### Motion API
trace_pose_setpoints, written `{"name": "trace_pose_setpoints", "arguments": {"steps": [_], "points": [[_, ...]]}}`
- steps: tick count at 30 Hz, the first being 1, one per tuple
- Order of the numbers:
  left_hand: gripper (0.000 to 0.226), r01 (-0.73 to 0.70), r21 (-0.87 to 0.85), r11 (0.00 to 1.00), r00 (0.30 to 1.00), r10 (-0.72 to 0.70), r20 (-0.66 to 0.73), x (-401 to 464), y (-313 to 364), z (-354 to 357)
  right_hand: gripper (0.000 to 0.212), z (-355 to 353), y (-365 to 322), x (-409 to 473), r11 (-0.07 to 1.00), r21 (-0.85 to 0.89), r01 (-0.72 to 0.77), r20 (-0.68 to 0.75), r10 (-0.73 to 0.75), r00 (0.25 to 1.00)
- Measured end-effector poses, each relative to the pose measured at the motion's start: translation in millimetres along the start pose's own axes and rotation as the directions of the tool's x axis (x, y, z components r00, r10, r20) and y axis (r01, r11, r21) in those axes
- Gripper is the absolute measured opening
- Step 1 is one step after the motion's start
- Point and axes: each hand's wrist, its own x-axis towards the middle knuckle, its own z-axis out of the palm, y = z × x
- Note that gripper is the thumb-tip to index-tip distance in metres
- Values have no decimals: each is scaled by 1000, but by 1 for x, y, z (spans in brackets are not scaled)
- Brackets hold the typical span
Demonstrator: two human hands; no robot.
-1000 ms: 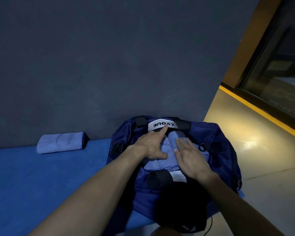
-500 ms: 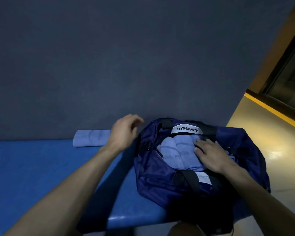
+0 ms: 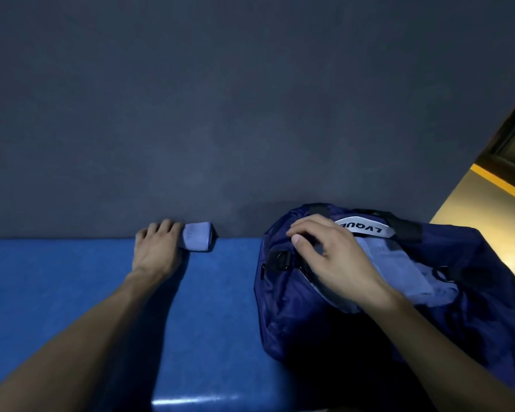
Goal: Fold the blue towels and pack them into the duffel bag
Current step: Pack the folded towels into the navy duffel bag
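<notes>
The left hand has its fingers draped and curled over the near end of a folded towel, closing on it though whether the grip is firm yet I cannot tell; the towel lies on the blue desk, pushed up against the dark wall. The right hand sits at the mouth of the duffel bag, its fingers bent and apparently pinching the bag's rim beside a black strap ring, as if holding the opening apart. Inside the bag, packed towels show pale blue beneath a white label, so most of the packing looks done and this roll on the desk seems the only towel left outside the bag. The towel looks soft and light, a compact bundle that would slump or unroll if lifted by one corner; better to wrap the whole hand round its middle, thumb beneath, so the folds stay together. The bag is limp nylon and will likely sag shut unless the rim is kept lifted while the towel goes in
</notes>
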Motion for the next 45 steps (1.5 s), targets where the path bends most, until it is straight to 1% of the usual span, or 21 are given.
{"name": "trace_pose_setpoints", "arguments": {"steps": [3,7,9,11,13,15,17,18,20,21,22,23,25,27,29,31,34,38,41,43,45], "points": [[25,-61,-39,997,995,57,-82,-2,7,-12,13,0,1,-2,1000,28,-9,-42,10,999],[29,-64,-234,970,986,26,-162,-10,43,-61,15,-5,-13,-11,987,151,-61,-52,69,996],[29,-126,-337,933,975,54,-215,-18,67,-91,19,-6,-21,-17,962,242,-130,24,128,991],[30,-231,-392,890,950,120,-288,-29,94,-118,23,-8,-27,-23,881,405,-245,161,195,968],[34,-381,-385,841,897,235,-373,-43,126,-140,26,-13,-32,-31,683,619,-387,279,269,922],[39,-574,-365,733,799,403,-447,-55,157,-154,42,-27,-31,-40,314,811,-494,368,384,847],[42,-754,-332,567,652,581,-488,-64,183,-159,63,-49,-22,-53,-64,870,-489,463,449,764],[42,-818,-301,490,574,660,-484,-68,195,-157,75,-61,-13,-62,-195,864,-464,498,455,738],[42,-904,-230,361,428,774,-467,-74,218,-149,85,-80,4,-81,-364,835,-412,539,394,744],[43,-925,-204,319,378,805,-456,-78,229,-144,76,-88,11,-91,-380,834,-400,534,379,755],[46,-931,-199,305,363,824,-435,-81,240,-137,63,-94,19,-103,-330,850,-411,521,406,751],[51,-922,-221,316,382,831,-404,-83,250,-131,50,-100,28,-113,-225,859,-461,511,439,739],[56,-859,-335,387,493,801,-339,-83,268,-123,38,-119,43,-129,60,786,-616,482,564,670],[38,-760,-471,448,608,747,-269,-76,288,-114,32,-142,56,-137,279,638,-717,372,704,605],[21,-716,-511,475,635,747,-196,-64,314,-102,27,-161,67,-137,437,472,-765,241,771,589],[21,-696,-500,516,634,768,-90,-51,342,-88,23,-165,77,-132,542,304,-784,89,803,590],[24,-680,-455,575,639,769,18,-40,381,-70,16,-163,90,-125,594,219,-774,-75,801,594],[26,-673,-397,624,643,759,103,-41,422,-62,26,-162,103,-125,566,286,-773,-111,821,560],[31,-738,-294,608,562,794,230,-39,429,-60,45,-161,111,-130,565,276,-777,-120,823,556],[34,-786,-242,568,510,819,264,-38,423,-57,47,-161,114,-133,556,261,-789,-111,829,548],[42,-804,-220,553,498,827,259,-39,416,-53,47,-162,116,-134,550,231,-802,-105,834,542]]}}
